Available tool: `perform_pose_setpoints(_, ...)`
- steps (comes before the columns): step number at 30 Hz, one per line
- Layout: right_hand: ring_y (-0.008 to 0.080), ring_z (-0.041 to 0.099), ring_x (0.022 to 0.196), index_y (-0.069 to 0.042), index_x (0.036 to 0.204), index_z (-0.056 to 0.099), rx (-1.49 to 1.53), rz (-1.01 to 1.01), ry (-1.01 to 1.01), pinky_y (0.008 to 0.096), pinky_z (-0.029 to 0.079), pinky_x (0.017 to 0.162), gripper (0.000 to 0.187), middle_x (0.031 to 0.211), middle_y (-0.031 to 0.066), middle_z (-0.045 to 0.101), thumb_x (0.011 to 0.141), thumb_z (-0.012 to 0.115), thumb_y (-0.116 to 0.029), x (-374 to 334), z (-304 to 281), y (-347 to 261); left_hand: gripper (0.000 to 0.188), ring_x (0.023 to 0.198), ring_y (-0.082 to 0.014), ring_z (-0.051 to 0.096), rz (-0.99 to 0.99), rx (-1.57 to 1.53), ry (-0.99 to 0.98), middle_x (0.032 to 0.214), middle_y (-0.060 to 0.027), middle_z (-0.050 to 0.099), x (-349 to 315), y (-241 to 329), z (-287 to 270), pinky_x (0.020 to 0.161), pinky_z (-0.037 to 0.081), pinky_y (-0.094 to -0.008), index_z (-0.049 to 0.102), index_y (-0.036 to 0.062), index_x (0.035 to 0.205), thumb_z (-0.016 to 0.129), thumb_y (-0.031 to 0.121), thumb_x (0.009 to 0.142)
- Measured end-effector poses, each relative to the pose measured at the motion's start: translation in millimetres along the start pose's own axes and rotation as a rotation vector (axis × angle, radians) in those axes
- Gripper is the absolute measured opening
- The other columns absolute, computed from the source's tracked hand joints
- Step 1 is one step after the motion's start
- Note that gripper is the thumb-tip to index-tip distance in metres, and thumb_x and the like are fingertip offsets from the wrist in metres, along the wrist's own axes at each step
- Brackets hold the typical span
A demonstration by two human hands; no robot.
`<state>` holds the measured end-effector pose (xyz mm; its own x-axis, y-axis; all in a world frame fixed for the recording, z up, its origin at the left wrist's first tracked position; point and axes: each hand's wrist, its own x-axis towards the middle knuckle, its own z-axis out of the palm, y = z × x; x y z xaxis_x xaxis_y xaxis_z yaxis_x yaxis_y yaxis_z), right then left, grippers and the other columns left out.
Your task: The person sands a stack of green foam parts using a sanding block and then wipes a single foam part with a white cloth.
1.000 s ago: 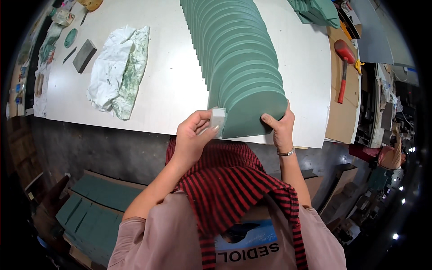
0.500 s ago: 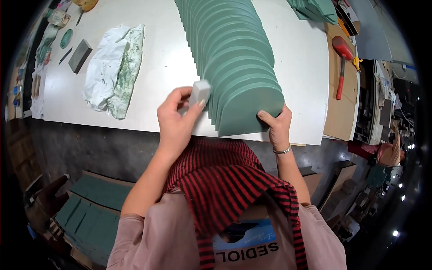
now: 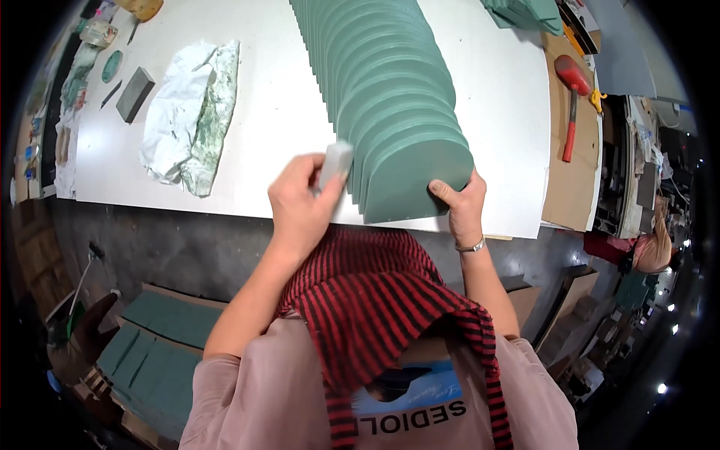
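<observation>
A long overlapping row of green panels with rounded ends (image 3: 397, 82) lies on the white table (image 3: 277, 112) and runs away from me. My left hand (image 3: 306, 196) pinches a small pale grey block (image 3: 337, 165) between thumb and fingers. The block, slightly blurred, is held upright close to the left edge of the nearest panels; whether it touches them I cannot tell. At the right side of the nearest green panel (image 3: 409, 184), my right hand (image 3: 465, 204) grips the edge, thumb on top and fingers hidden beneath.
On the left lie a crumpled, green-stained white cloth (image 3: 191, 116), a dark grey block (image 3: 136, 95) and a green oval piece (image 3: 112, 67). A red mallet (image 3: 572, 105) rests on cardboard at right. More green pieces (image 3: 521, 13) lie at far right. Stacked green panels (image 3: 146, 367) stand below left.
My left hand has shifted slightly right and down along the panel edge with the pale block. My right hand stays at the nearest panel.
</observation>
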<state>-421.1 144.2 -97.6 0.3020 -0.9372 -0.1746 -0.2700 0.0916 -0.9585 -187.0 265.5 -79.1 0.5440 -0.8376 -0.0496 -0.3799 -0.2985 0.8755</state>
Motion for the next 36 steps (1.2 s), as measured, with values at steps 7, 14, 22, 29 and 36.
perform_pose_setpoints(7, 0.0163, 0.061, 0.089, 0.003, 0.108, 0.060, 0.041, -0.025, -0.009, 0.0302, 0.050, 0.083, 0.052, 0.096, 0.0082, 0.067, 0.073, 0.087, -0.026, -2.0, 3.5, -3.1, 0.023, 0.072, -0.0131, 0.063, 0.016, -0.068, -0.003, 0.084, -0.0075, 0.069, -11.2, 3.0, -1.5, 0.068, 0.052, -0.0269, 0.069, -0.0033, 0.099, 0.077, 0.004, 0.080)
perform_pose_setpoints(14, 0.0161, 0.061, 0.088, 0.003, 0.108, 0.059, 0.032, -0.043, -0.006, 0.0302, 0.050, 0.082, 0.054, 0.094, 0.0078, 0.067, 0.073, 0.087, -0.028, 0.9, 4.5, 3.0, 0.025, 0.073, -0.0168, 0.066, 0.067, 0.048, -0.075, 0.084, -0.0114, 0.069, -26.8, -9.1, -1.3, 0.071, 0.053, -0.0293, 0.069, -0.0024, 0.101, 0.078, 0.006, 0.079)
perform_pose_setpoints(22, 0.0161, 0.060, 0.086, 0.002, 0.105, 0.059, 0.027, -0.044, 0.000, 0.0294, 0.050, 0.080, 0.050, 0.095, 0.0074, 0.066, 0.073, 0.086, -0.027, 1.7, 5.7, 1.7, 0.023, 0.071, -0.0247, 0.066, 0.262, 0.140, -0.052, 0.078, -0.0134, 0.065, -22.4, -8.6, -0.2, 0.067, 0.053, -0.0319, 0.067, -0.0021, 0.093, 0.078, 0.005, 0.075)
perform_pose_setpoints(29, 0.0153, 0.059, 0.085, 0.002, 0.103, 0.059, 0.065, -0.065, 0.006, 0.0293, 0.049, 0.081, 0.043, 0.092, 0.0064, 0.063, 0.072, 0.081, -0.018, 3.7, 8.5, -3.1, 0.023, 0.066, -0.0248, 0.062, 0.476, 0.246, 0.062, 0.075, -0.0104, 0.063, 9.8, 41.2, -16.6, 0.058, 0.048, -0.0353, 0.067, 0.0019, 0.088, 0.080, 0.005, 0.069)
perform_pose_setpoints(36, 0.0159, 0.058, 0.091, 0.001, 0.111, 0.059, 0.088, -0.009, -0.014, 0.0289, 0.048, 0.086, 0.047, 0.100, 0.0073, 0.063, 0.073, 0.079, -0.017, -2.2, 2.3, 7.5, 0.021, 0.063, -0.0214, 0.058, 0.899, 0.474, -0.204, 0.073, -0.0045, 0.057, 45.5, 146.6, -47.3, 0.062, 0.049, -0.0343, 0.060, 0.0041, 0.074, 0.074, 0.020, 0.070)
